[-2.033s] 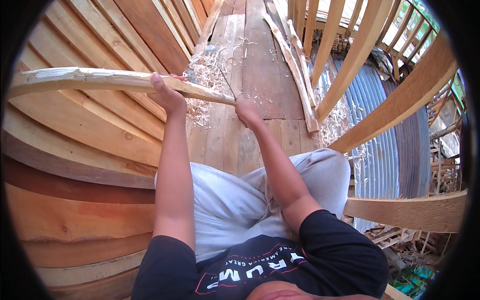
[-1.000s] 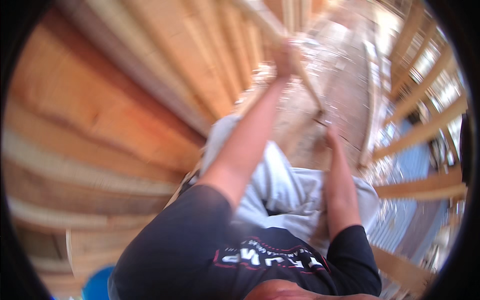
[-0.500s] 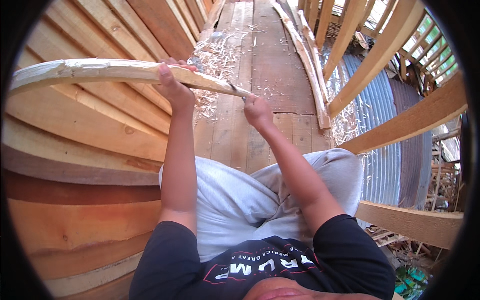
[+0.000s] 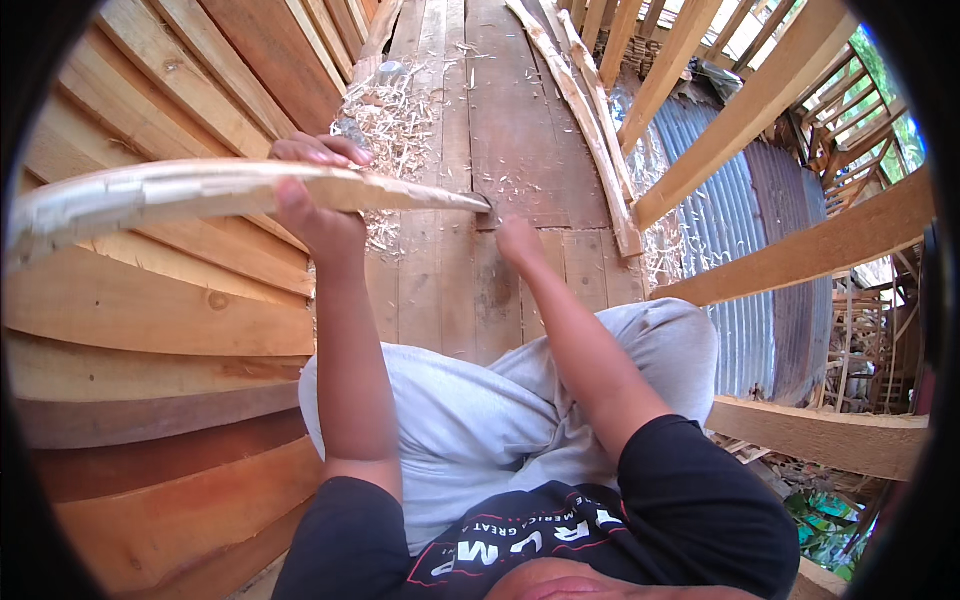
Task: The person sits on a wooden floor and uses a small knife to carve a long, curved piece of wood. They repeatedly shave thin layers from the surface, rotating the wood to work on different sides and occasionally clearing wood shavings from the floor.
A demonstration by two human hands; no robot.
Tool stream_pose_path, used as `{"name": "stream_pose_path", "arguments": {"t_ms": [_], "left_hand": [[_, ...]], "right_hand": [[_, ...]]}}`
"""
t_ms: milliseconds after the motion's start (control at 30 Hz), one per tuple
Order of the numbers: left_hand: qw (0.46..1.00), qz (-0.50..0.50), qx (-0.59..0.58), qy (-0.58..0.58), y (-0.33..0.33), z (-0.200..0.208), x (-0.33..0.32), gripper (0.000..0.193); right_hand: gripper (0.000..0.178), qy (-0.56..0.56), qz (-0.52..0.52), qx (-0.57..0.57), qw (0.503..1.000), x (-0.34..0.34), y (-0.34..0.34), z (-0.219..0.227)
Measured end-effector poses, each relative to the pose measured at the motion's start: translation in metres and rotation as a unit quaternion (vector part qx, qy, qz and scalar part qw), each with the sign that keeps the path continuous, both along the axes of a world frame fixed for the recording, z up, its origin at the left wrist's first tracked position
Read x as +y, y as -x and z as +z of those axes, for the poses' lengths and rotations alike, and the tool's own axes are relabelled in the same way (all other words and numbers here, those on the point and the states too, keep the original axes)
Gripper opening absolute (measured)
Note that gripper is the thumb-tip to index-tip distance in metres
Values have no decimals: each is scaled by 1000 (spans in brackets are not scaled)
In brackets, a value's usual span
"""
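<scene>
A long, pale, whittled wooden pole [image 4: 150,200] reaches from the left edge to the middle, its narrow end pointing right. My left hand [image 4: 334,232] is wrapped round it, thumb on the near side and fingers over the far side. At the narrow end sits my right hand [image 4: 516,240], closed in a fist. A small dark knife blade [image 4: 487,204] shows between that fist and the pole's tip; its handle is hidden in the fist.
Wood shavings [image 4: 405,120] litter the plank floor [image 4: 520,120]. Stacked boards [image 4: 150,300] rise at left. Two peeled poles [image 4: 575,100] lie ahead, beside wooden railing posts [image 4: 740,110] at right. Corrugated metal sheeting [image 4: 715,220] lies beyond the railing. A small greyish object [image 4: 390,72] stands by the shavings.
The pole's narrow end has dropped slightly nearer to me, and my left hand has shifted left with it. My right hand has moved a little nearer, with the blade now at the very tip.
</scene>
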State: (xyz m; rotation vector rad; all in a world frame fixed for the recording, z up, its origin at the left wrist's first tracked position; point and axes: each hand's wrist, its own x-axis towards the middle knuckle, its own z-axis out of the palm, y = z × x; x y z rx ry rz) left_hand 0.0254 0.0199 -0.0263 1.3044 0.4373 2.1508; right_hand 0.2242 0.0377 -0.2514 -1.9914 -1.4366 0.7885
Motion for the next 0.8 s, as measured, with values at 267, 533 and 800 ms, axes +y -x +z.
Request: {"name": "stream_pose_path", "arguments": {"t_ms": [267, 533, 800], "left_hand": [[981, 171, 37, 80, 10, 7, -13, 60], [976, 182, 40, 111, -13, 15, -9, 61], [958, 251, 26, 138, -8, 18, -9, 60]], "right_hand": [[46, 23, 153, 21, 988, -26, 65, 136], [56, -13, -69, 24, 997, 0, -6, -32], [48, -33, 73, 37, 996, -3, 57, 93]]}}
